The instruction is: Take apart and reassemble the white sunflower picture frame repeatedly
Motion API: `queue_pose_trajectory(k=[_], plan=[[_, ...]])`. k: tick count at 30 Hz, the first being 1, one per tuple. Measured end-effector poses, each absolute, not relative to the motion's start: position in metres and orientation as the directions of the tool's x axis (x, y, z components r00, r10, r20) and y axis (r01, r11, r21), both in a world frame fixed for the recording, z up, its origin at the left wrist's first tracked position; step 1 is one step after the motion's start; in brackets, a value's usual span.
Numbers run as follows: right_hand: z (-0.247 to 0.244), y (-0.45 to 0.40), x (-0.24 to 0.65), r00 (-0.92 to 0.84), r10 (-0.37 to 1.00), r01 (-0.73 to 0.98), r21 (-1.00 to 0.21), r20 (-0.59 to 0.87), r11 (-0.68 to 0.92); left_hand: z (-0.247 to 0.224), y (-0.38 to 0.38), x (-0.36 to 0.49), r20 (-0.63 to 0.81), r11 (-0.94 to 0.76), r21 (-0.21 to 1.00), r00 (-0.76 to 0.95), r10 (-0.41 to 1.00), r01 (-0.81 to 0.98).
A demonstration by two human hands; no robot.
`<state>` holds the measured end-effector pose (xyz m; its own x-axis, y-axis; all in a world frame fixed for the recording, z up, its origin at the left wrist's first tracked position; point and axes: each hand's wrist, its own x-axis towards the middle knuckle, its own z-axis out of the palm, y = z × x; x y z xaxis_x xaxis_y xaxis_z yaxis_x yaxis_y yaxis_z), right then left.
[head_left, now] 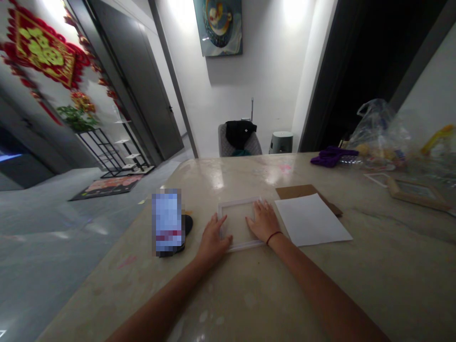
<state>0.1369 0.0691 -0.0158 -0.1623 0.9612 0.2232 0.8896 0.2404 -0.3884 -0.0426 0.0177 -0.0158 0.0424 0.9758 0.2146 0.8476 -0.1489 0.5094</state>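
both hands, left (214, 239) and right (264, 221), are open on the white frame (245, 245); paper (313, 220) sits just right of it

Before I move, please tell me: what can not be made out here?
All in the head view:
- white frame, right side: partly under the right hand
- brown board: partly covered by the white sheet
- phone screen: pixelated
- clear bag, contents: blurred
- doorway: too dark inside

Both forearms reach forward, left hand (214, 237) and right hand (264, 222) palms down, fingers spread.
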Motion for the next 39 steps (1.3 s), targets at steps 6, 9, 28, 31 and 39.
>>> queue_pose_trajectory(k=[6,9,28,31,39], plan=[[-0.015,0.071,0.138,-0.149,0.968,0.877,-0.425,0.203,0.224,-0.016,0.018,-0.044,0.307,-0.227,0.513,0.071,0.949,0.828],[-0.014,0.072,0.138,-0.139,0.969,0.867,-0.448,0.202,0.218,-0.013,0.015,-0.041,0.347,-0.267,0.461,0.105,0.932,0.846],[0.002,0.099,0.164,0.045,0.993,0.130,-0.987,0.104,0.098,0.004,0.011,-0.037,0.666,-0.438,0.577,-0.087,0.741,0.689],[0.004,0.102,0.173,0.064,0.997,0.134,-0.990,0.043,0.034,-0.003,0.020,-0.043,0.636,-0.349,0.520,-0.080,0.767,0.780],[-0.008,0.102,0.173,0.132,0.990,0.207,-0.978,0.052,0.024,-0.021,0.027,-0.049,0.296,-0.110,0.443,-0.029,0.955,0.890]])
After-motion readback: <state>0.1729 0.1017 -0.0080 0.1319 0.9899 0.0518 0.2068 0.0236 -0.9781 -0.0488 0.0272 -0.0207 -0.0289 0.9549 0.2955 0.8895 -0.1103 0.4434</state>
